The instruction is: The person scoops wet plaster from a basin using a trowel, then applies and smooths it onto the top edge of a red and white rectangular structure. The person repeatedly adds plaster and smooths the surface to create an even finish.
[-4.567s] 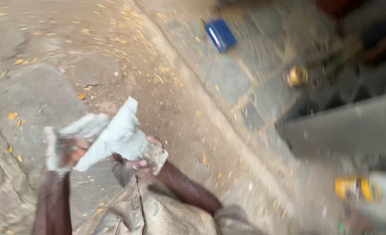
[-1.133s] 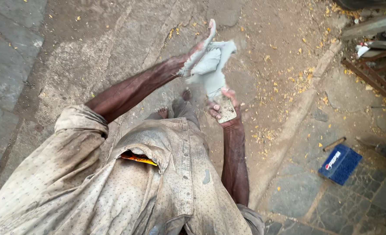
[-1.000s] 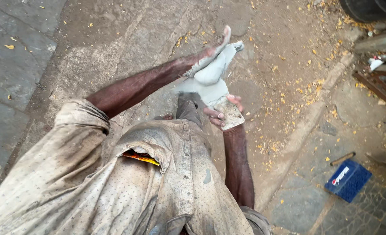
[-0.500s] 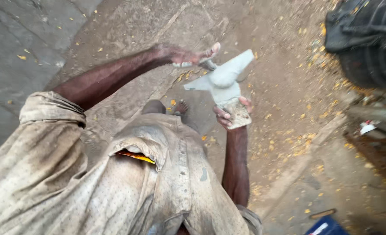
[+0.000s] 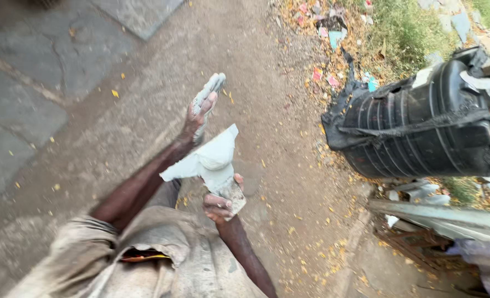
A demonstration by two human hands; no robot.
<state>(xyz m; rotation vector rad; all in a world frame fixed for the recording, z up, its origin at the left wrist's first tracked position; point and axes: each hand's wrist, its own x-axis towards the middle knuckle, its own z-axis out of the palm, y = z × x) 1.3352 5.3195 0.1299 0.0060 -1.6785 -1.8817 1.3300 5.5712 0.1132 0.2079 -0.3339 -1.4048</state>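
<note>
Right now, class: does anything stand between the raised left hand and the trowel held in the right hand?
Nothing visible does. The left hand, smeared with grey mortar, is lifted apart above the trowel, which the right hand grips by its handle; only bare ground shows between them.

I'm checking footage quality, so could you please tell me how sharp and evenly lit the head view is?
Head view: soft daylight, no glare; motion blur smears the left hand and ground; the right hand gripping the trowel reads sharper; the black tank is fairly clear.

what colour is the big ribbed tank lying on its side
Black; the ribbed tank shows clearly in the head view.
</note>
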